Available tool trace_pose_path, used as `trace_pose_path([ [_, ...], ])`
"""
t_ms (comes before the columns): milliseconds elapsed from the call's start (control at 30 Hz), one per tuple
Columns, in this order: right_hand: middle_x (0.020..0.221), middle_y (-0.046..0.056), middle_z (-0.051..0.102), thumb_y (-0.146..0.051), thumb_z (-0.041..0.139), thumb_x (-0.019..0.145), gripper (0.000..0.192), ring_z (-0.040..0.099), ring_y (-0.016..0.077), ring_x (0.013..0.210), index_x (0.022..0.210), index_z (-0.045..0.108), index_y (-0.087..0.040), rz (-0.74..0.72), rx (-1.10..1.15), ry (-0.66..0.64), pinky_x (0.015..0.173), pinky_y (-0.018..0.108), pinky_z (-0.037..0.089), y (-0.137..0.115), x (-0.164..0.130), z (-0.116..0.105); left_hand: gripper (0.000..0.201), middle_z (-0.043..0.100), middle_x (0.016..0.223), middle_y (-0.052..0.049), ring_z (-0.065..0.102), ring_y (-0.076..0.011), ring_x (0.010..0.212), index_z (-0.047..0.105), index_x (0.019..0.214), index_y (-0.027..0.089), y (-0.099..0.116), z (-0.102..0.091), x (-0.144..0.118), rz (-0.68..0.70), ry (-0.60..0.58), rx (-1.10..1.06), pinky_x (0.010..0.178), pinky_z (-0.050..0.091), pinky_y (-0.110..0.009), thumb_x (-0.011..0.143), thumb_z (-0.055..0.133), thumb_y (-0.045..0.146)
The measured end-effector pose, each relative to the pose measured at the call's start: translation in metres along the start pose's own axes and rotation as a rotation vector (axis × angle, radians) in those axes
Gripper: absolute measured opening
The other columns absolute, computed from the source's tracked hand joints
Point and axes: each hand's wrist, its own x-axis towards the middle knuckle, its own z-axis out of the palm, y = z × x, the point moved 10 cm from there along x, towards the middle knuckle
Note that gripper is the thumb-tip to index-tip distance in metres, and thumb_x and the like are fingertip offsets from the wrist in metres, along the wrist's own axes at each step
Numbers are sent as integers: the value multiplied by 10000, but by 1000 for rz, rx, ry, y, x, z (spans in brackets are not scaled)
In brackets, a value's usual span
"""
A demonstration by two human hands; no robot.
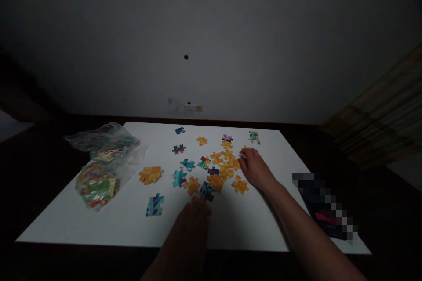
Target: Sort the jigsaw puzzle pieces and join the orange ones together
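The scene is dim and underexposed; only the white worktop (132, 219) catches light, seemingly from above and ahead. Floor and corners sink into near black. The wall (211, 30) is a murky grey with vignetting. The left hand (193, 215) is dark and soft-edged, blurred. Lines bow at the edges. A pixelated patch (325, 208) masks part of the right.

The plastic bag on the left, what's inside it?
The clear plastic bag holds many colourful puzzle pieces, green, red and yellow ones showing through. The crinkled plastic and dim light hide how many and what is pictured on them.
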Motion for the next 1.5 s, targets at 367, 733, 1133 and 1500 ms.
trace_pose_path([
  [367,1500,168,690,-449,727,1060,436,689,322,1384,1442,650,-254,-171,239,-223,1198,484,554,-23,-45,-11,571,677,1421,-204,654,-374,1316,570,1506,174,-33,-44,75,-121,78,-32,1167,552,-595,938,619,143],
  [733,1624,193,641,-360,1030,796,673,487,418,1644,1385,718,-261,-202,326,-318,1320,615,433,-30,-35,26,1315,521,1622,-316,660,-511,1421,384,1738,100,-145,-91,108,-489,-237,213,1139,576,-542,666,998,549],
  [1133,1125,138,727,-320,674,1042,154,706,303,1093,1123,709,-194,-123,240,-4,1027,452,546,-27,74,27,1139,545,1656,-232,640,-437,1473,523,1667,193,-90,-85,125,-367,-213,151,1217,547,-489,709,1026,551],
  [1500,1234,136,746,-389,559,1094,274,717,293,1168,1252,699,-215,-179,308,-59,1085,483,568,-45,18,4,786,659,1450,-195,672,-424,1336,675,1461,201,-9,8,105,-207,-147,54,1127,594,-573,806,1005,483],
])
